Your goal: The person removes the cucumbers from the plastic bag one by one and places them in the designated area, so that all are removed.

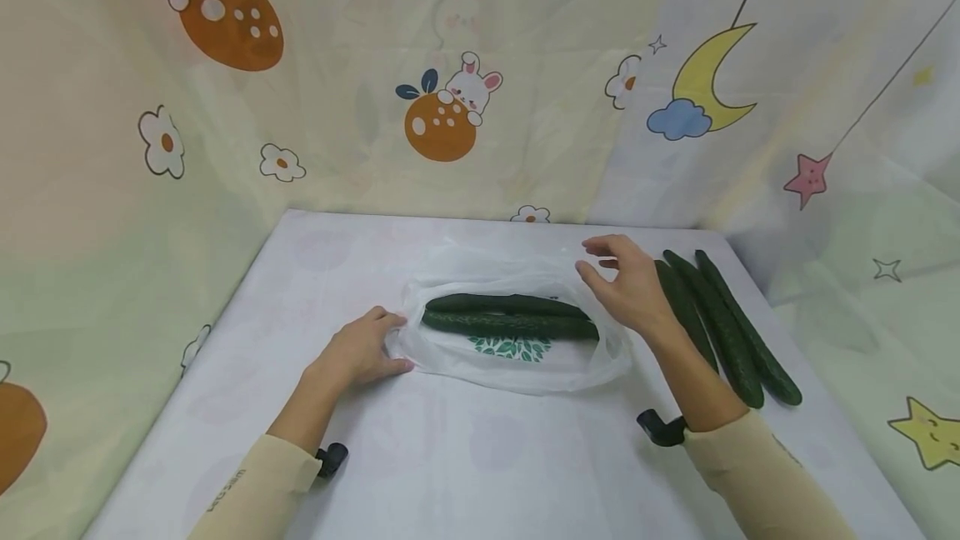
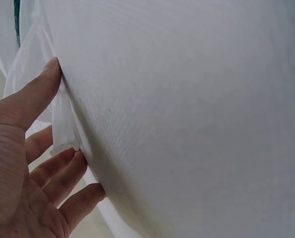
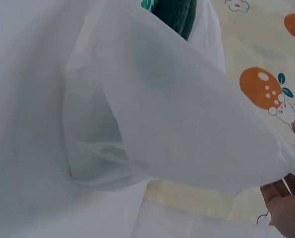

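Two dark green cucumbers (image 1: 506, 324) lie side by side in the mouth of a thin white plastic bag (image 1: 517, 377). A green leaf print shows on the bag below them. At the bag's left end, my left hand (image 1: 363, 348) touches its edge with thumb and fingers spread apart. In the left wrist view the fingertips of this hand (image 2: 43, 168) rest along the table surface beside the bag film. My right hand (image 1: 626, 286) is raised over the bag's right end, thumb and fingers parted. Whether film touches those fingers (image 3: 286, 203) is unclear in the right wrist view.
Three more cucumbers (image 1: 712, 315) lie on the right of the white-covered table (image 1: 480, 457), close to my right forearm. Behind the table hangs a patterned cloth (image 1: 337, 107), which also covers both sides. A dark wrist camera mount (image 1: 660, 427) sticks out from the right cuff.
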The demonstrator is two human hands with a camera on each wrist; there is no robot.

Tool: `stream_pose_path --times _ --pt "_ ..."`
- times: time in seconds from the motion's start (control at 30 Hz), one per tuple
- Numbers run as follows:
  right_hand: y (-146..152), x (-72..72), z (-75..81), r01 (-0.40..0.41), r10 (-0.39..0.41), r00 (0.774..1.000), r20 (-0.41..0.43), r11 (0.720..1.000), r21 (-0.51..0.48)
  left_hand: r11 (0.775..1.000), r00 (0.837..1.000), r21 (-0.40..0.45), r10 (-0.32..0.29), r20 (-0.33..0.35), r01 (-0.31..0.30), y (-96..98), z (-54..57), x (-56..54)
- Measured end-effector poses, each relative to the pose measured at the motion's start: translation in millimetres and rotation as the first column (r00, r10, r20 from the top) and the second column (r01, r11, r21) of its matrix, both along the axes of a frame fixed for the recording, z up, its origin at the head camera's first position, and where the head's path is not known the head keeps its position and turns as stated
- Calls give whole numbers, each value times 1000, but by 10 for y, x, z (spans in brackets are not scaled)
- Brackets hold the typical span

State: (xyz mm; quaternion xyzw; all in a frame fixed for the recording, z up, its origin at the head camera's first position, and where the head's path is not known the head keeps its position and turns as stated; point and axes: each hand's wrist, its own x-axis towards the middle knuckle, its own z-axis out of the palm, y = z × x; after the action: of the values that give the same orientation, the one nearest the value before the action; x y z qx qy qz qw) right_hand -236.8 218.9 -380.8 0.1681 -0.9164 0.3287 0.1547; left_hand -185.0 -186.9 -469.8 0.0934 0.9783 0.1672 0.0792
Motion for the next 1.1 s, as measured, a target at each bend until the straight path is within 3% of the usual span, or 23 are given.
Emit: stream_pose_path --times 0.13,0.47,1.1 --pt "-52 21 5 -14 15 1000 17 1000 -12 1000 1000 -1 1 2 -1 5 5 7" --pt "-155 36 -55 -81 75 994 -77 993 -80 1000 1000 -4 -3 5 3 12 44 1" --pt "-408 53 -140 -174 172 985 -27 979 -110 1000 1000 -6 -5 14 5 15 30 -9"
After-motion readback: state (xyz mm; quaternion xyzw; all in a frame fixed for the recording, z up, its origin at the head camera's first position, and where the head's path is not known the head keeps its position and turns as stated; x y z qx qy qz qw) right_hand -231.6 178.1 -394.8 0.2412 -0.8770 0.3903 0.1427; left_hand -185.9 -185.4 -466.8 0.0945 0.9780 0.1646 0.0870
